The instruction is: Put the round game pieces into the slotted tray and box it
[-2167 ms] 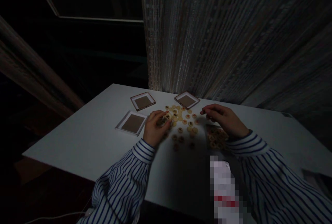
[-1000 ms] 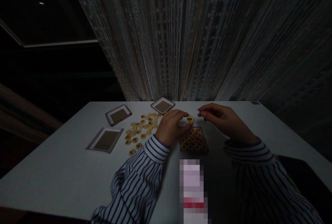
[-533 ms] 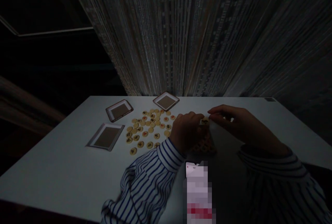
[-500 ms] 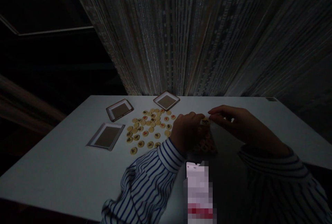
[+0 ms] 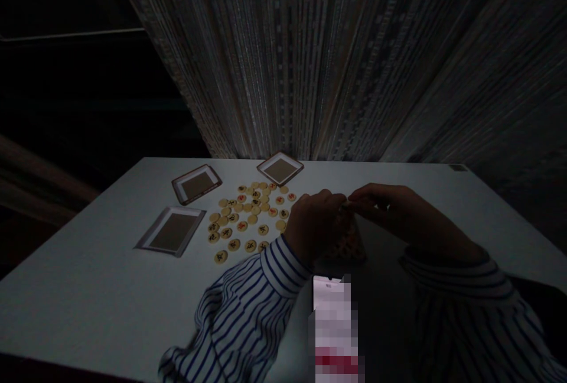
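Under my left hand (image 5: 313,226) and right hand (image 5: 394,213) lies a dark tray of Chinese chess pieces (image 5: 348,247), partly covered and dim. The fingertips of both hands meet above it. Between them a small part of one Chinese chess piece (image 5: 344,207) shows, its face mostly hidden. My left fingers are closed round it, and the right thumb and fingertips pinch at its edge. To the left, many loose round pieces (image 5: 252,208) lie on the table, some marked in black or red, others plain.
Three shallow framed trays stand on the white table (image 5: 88,288): one at the back (image 5: 280,168), one at the far left (image 5: 196,184), one nearer (image 5: 170,231). A lit phone (image 5: 330,285) lies close to me. A string curtain (image 5: 283,52) hangs behind the table.
My right hand has moved left, its fingertips now meeting the left hand's at the piece. The piece's marked face, visible before, is mostly hidden. The view has shifted slightly.
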{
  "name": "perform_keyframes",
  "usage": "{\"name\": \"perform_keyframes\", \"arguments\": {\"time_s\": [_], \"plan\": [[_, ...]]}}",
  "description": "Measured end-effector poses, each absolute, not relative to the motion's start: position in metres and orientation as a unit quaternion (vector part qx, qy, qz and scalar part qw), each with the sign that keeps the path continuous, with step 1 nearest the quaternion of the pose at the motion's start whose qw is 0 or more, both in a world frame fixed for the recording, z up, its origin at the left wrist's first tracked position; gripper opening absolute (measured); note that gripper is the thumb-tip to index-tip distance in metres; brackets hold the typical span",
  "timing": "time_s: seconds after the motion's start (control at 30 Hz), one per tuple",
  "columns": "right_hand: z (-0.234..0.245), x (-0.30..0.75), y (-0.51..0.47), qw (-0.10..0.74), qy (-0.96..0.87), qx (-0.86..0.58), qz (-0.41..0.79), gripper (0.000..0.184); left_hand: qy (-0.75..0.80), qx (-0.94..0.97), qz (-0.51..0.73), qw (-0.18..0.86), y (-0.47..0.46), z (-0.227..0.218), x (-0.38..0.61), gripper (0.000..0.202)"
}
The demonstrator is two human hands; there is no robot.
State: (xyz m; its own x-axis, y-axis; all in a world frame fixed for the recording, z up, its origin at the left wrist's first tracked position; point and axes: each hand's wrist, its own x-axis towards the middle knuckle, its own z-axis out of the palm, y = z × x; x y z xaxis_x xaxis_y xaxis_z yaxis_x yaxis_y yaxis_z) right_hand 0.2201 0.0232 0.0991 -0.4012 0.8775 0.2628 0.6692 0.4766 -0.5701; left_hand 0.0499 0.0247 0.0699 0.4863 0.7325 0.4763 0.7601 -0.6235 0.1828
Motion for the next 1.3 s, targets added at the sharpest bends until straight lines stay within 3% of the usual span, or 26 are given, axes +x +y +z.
{"name": "perform_keyframes", "arguments": {"time_s": [0.3, 0.5, 0.83, 1.3], "plan": [[0.101, 0.219, 0.023, 0.296, -0.804, -0.470, 0.213, 0.021, -0.423, -0.856, -0.297, -0.028, 0.026, 0.070, 0.048, 0.019], [0.098, 0.218, 0.025, 0.339, -0.763, -0.500, 0.231, 0.023, -0.373, -0.799, -0.395, -0.259, 0.033, 0.064, 0.042, 0.034], [0.097, 0.219, 0.025, 0.351, -0.774, -0.467, 0.244, 0.020, -0.383, -0.642, -0.419, -0.515, 0.038, 0.076, 0.044, 0.016], [0.100, 0.224, 0.020, 0.309, -0.837, -0.420, 0.165, 0.021, -0.369, -0.603, -0.424, -0.566, 0.041, 0.072, 0.041, 0.018]]}}
